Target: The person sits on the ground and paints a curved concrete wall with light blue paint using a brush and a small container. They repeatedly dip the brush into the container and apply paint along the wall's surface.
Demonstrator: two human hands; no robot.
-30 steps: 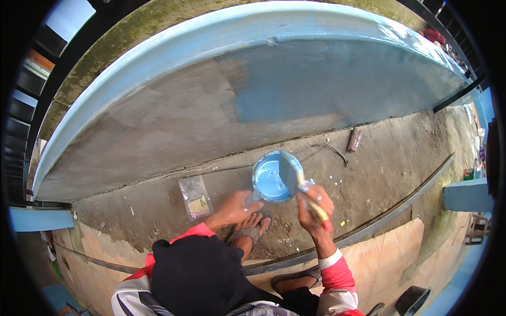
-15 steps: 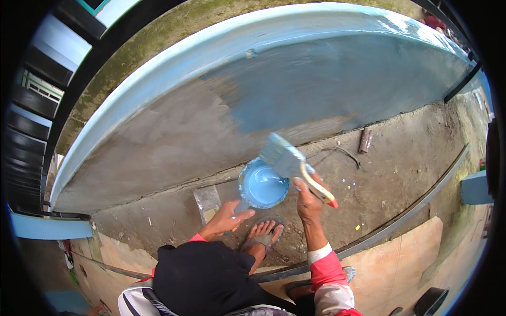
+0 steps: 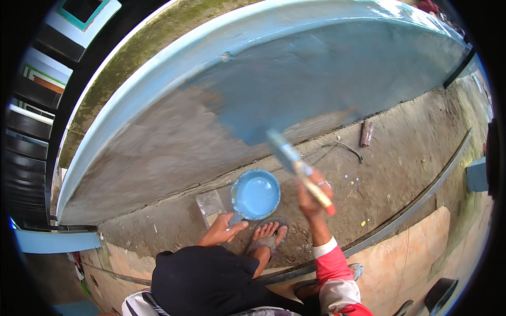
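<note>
My left hand is closed round the handle of a round blue dipper, with light blue paint inside. My right hand grips a wide paintbrush, its pale handle red at the end. The brush's paint-wet bristles point at the lower part of a low wall; motion blur hides whether they touch it. On its right the wall's face is blue, while its left part is bare grey render. A paint-smeared pale blue ledge runs along the top.
Beside the dipper, a flat grey piece lies on the dirt strip. A reddish-brown tube and a thin bent stick lie near the wall's foot. A dark curved edging divides dirt from tiles. My sandalled foot stands below the dipper.
The brush has gone from over the dipper's rim to the wall's lower part. The dipper sits slightly lower and farther left in view. Blue on the wall reaches lower near the brush.
</note>
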